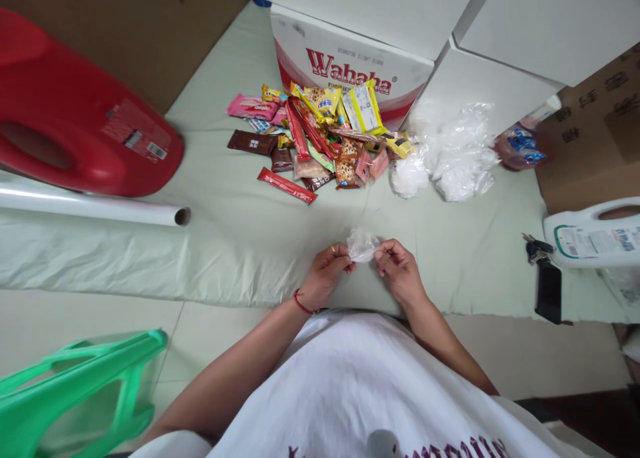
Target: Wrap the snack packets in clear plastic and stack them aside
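The left hand (327, 271) and right hand (400, 271) are each pinched on an edge of the crumpled clear plastic (363, 246), over the near part of the surface (240, 245). Pulled too hard, it could tear — or slip, the grip being only at the fingertips. Farther off, wrapped snacks (310, 135) lie heaped before the carton (300, 55); its contents are hidden, as are those of the jug (90, 98) at left. Whether the white pile (457, 155), far right, holds anything — cannot tell.

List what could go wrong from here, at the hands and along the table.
The thin clear plastic, pinched between the left hand and right hand, might tear if pulled.

The black item lies at the front edge of the table; a bump could knock it off.
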Demonstrator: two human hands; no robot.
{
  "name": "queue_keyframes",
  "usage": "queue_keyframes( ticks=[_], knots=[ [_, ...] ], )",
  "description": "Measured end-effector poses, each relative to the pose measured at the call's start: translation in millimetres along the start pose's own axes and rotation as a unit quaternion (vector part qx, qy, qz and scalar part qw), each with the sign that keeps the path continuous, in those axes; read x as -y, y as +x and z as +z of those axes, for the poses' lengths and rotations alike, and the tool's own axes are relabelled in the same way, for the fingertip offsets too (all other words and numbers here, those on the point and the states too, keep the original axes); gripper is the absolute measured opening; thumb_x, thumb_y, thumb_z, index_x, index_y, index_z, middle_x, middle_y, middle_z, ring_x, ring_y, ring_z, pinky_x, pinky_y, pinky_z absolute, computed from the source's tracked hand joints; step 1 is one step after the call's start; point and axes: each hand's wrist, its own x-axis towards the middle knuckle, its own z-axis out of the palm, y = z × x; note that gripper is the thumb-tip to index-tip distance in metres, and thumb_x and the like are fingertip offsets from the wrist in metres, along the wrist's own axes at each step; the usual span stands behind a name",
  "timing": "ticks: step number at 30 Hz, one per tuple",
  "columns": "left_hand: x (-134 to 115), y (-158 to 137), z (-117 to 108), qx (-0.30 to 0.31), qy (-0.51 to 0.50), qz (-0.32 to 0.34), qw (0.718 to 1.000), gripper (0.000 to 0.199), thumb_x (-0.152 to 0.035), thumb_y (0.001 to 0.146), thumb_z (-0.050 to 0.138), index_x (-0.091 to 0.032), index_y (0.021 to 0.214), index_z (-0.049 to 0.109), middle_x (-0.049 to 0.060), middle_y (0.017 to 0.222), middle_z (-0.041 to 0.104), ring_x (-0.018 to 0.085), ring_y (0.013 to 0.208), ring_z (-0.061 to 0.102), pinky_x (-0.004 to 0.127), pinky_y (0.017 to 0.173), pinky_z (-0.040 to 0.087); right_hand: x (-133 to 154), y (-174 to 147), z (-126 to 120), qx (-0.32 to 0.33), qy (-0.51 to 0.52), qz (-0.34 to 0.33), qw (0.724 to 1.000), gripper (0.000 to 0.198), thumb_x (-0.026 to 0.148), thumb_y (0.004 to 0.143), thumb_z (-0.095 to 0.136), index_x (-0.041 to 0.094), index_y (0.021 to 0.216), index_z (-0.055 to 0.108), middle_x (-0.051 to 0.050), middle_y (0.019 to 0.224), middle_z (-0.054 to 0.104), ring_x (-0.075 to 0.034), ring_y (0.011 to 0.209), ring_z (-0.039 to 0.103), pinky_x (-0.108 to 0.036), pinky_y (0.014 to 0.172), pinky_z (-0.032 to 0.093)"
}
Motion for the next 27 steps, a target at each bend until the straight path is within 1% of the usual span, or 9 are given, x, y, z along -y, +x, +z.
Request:
queue_keyframes(
  ticks=[4, 6, 9, 12, 17, 20, 22, 24, 27],
  knots=[
    [-4, 1, 2, -0.005, -0.034, -0.034, 0.999, 0.04, -0.058, 0.08, 0.072, -0.021, 0.087, 0.057, 0.0, 0.085, 0.061, 0.017, 0.078, 0.064, 0.03, 0.069, 0.052, 4, -4, -6, 0.03, -0.08, -0.08, 0.993, 0.02, 0.043, 0.096, 0.072, 0.024, 0.092, 0.067, 0.002, 0.079, 0.059, -0.011, 0.063, 0.054, -0.026, 0.061, 0.045],
    [-7, 5, 3, -0.036, 0.0, -0.025, 0.999, 0.049, -0.069, 0.083, 0.065, -0.023, 0.098, 0.058, 0.002, 0.095, 0.062, 0.019, 0.085, 0.065, 0.031, 0.068, 0.055, 8, -6, -9, 0.054, -0.147, -0.138, 0.978, 0.014, 0.038, 0.1, 0.067, 0.025, 0.093, 0.068, -0.002, 0.092, 0.064, -0.015, 0.075, 0.06, -0.029, 0.069, 0.05],
    [-12, 14, 5, -0.075, 0.103, 0.01, 0.992, 0.046, -0.059, 0.078, 0.077, -0.022, 0.102, 0.062, 0.004, 0.099, 0.066, 0.019, 0.091, 0.063, 0.03, 0.076, 0.053, 13, -9, -11, 0.093, -0.256, -0.22, 0.937, 0.012, 0.029, 0.103, 0.061, 0.026, 0.097, 0.071, -0.006, 0.104, 0.069, -0.019, 0.094, 0.066, -0.035, 0.082, 0.054],
    [-16, 20, 5, -0.041, 0.158, 0.013, 0.987, 0.035, -0.047, 0.075, 0.081, -0.02, 0.09, 0.066, 0.001, 0.086, 0.067, 0.017, 0.082, 0.06, 0.029, 0.076, 0.048, 14, -14, -12, 0.091, -0.299, -0.26, 0.914, 0.014, 0.024, 0.104, 0.057, 0.027, 0.101, 0.071, -0.008, 0.11, 0.071, -0.02, 0.099, 0.068, -0.037, 0.087, 0.055],
    [-14, 23, 3, -0.049, 0.077, -0.006, 0.996, 0.039, -0.054, 0.076, 0.079, -0.02, 0.082, 0.061, -0.004, 0.071, 0.058, 0.012, 0.063, 0.05, 0.027, 0.063, 0.04, 4, -17, -21, 0.009, -0.288, -0.259, 0.922, 0.012, 0.024, 0.104, 0.059, 0.027, 0.104, 0.071, -0.007, 0.114, 0.069, -0.02, 0.103, 0.067, -0.036, 0.087, 0.054],
    [-12, 23, -1, -0.071, 0.051, 0.006, 0.996, 0.038, -0.052, 0.076, 0.08, -0.02, 0.082, 0.061, -0.005, 0.07, 0.055, 0.01, 0.062, 0.046, 0.025, 0.061, 0.037, -4, -16, -30, -0.007, -0.246, -0.223, 0.943, 0.009, 0.029, 0.104, 0.061, 0.026, 0.099, 0.069, -0.007, 0.113, 0.067, -0.02, 0.105, 0.065, -0.035, 0.088, 0.055],
    [-13, 21, -1, -0.094, 0.065, 0.026, 0.993, 0.036, -0.05, 0.076, 0.08, -0.02, 0.083, 0.062, -0.005, 0.072, 0.057, 0.01, 0.065, 0.048, 0.024, 0.064, 0.039, -5, -15, -32, -0.011, -0.2, -0.188, 0.961, 0.011, 0.036, 0.104, 0.062, 0.026, 0.106, 0.067, -0.008, 0.118, 0.065, -0.021, 0.112, 0.064, -0.037, 0.091, 0.056],
    [-16, 18, 1, -0.116, 0.108, 0.046, 0.986, 0.032, -0.047, 0.079, 0.078, -0.019, 0.084, 0.063, -0.004, 0.074, 0.059, 0.011, 0.067, 0.048, 0.025, 0.065, 0.04, -2, -15, -30, -0.018, -0.164, -0.17, 0.972, 0.027, 0.045, 0.103, 0.062, 0.028, 0.124, 0.063, -0.01, 0.13, 0.06, -0.023, 0.121, 0.061, -0.041, 0.099, 0.057],
    [-21, 11, 8, -0.117, 0.179, 0.067, 0.975, 0.028, -0.047, 0.083, 0.073, -0.021, 0.086, 0.064, -0.003, 0.075, 0.06, 0.012, 0.067, 0.049, 0.025, 0.064, 0.04, 9, -15, -17, -0.024, -0.185, -0.188, 0.964, 0.064, 0.056, 0.093, 0.073, 0.03, 0.147, 0.051, -0.014, 0.145, 0.052, -0.027, 0.129, 0.057, -0.046, 0.106, 0.055]
  ],
)
